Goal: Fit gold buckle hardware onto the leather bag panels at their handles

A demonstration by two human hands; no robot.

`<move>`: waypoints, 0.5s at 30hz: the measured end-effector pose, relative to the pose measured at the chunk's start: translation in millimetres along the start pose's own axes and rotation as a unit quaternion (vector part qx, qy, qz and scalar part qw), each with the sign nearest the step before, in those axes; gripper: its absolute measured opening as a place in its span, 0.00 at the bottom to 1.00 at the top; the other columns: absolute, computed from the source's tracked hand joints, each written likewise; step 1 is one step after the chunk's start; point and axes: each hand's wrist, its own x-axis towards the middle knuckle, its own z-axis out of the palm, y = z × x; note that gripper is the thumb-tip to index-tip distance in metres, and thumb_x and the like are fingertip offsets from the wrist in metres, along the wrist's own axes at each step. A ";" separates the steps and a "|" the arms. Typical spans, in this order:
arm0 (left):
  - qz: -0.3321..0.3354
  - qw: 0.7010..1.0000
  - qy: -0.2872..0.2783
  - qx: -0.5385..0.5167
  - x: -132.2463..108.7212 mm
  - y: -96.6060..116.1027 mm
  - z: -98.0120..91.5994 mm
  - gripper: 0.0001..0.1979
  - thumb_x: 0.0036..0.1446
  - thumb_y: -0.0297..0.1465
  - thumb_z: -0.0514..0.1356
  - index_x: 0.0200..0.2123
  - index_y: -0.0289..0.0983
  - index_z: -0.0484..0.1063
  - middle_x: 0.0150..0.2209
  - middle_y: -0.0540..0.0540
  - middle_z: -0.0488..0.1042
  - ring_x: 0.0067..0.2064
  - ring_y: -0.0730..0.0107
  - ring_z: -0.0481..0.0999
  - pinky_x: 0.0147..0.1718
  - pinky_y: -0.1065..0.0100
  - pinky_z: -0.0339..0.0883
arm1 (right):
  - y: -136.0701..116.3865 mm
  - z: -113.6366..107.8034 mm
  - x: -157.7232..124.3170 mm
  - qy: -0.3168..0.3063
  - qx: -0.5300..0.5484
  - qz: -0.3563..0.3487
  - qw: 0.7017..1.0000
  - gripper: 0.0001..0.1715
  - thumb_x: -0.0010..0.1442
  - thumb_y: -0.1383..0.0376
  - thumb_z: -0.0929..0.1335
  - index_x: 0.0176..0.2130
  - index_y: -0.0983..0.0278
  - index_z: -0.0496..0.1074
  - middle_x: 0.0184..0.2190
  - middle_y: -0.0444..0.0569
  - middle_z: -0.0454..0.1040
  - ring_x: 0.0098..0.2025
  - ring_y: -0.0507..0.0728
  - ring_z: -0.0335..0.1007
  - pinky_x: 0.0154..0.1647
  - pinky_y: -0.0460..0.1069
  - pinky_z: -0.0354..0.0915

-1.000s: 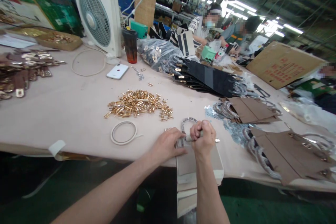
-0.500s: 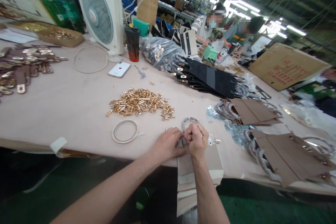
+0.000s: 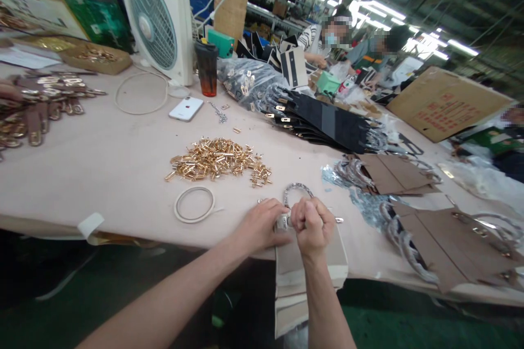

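Note:
A beige bag panel (image 3: pixel 313 262) lies on a stack of similar pieces overhanging the table's front edge. Its plastic-wrapped handle (image 3: pixel 297 186) curves up beyond my hands. My left hand (image 3: pixel 262 224) grips the panel's left side, its thumb and fingers on either side of a small silver metal fitting (image 3: pixel 283 222). Right beside it, my right hand (image 3: pixel 313 223) is closed in a fist over the panel; whatever its fingers hold is hidden. Another metal fitting (image 3: pixel 339 220) sticks out to the right of that fist.
Gold metal fittings (image 3: pixel 219 159) are heaped beyond a tape roll (image 3: pixel 194 205). A phone (image 3: pixel 186 108), tumbler (image 3: pixel 207 68) and fan (image 3: pixel 158 19) stand farther back. Brown bag pieces (image 3: pixel 458 234) lie right, brown straps (image 3: pixel 36 103) left, where another person's hand (image 3: pixel 9 91) shows. Two people work behind.
My right fist has shifted slightly right, uncovering the silver fitting by my left thumb. At the far left, another person's hand has come onto the brown straps.

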 end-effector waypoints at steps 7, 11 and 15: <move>0.011 1.000 0.013 0.006 -0.8 -2.7 2.2 0.13 0.53 0.33 0.71 0.38 0.40 0.71 0.41 0.46 0.75 0.45 0.59 0.74 0.45 0.62 0.67 | 19.7 8.4 -4.1 0.006 -0.035 0.063 0.997 0.27 0.70 0.56 0.66 0.21 0.60 0.60 0.15 0.38 0.58 0.17 0.49 0.53 0.20 0.47 0.52; 0.017 1.000 0.007 0.016 -1.4 -1.7 1.1 0.21 0.52 0.39 0.73 0.47 0.41 0.73 0.47 0.45 0.76 0.49 0.57 0.75 0.48 0.60 0.69 | 17.2 -11.5 1.8 0.074 0.053 0.089 0.992 0.24 0.69 0.56 0.67 0.24 0.60 0.61 0.15 0.35 0.56 0.15 0.48 0.51 0.16 0.45 0.48; 0.025 0.999 0.009 0.022 -3.3 -4.4 3.8 0.31 0.52 0.41 0.75 0.56 0.42 0.71 0.52 0.43 0.76 0.53 0.54 0.75 0.53 0.56 0.69 | 0.8 -73.6 29.6 0.200 0.047 0.055 0.977 0.21 0.66 0.55 0.68 0.25 0.60 0.62 0.16 0.34 0.56 0.14 0.47 0.49 0.15 0.44 0.47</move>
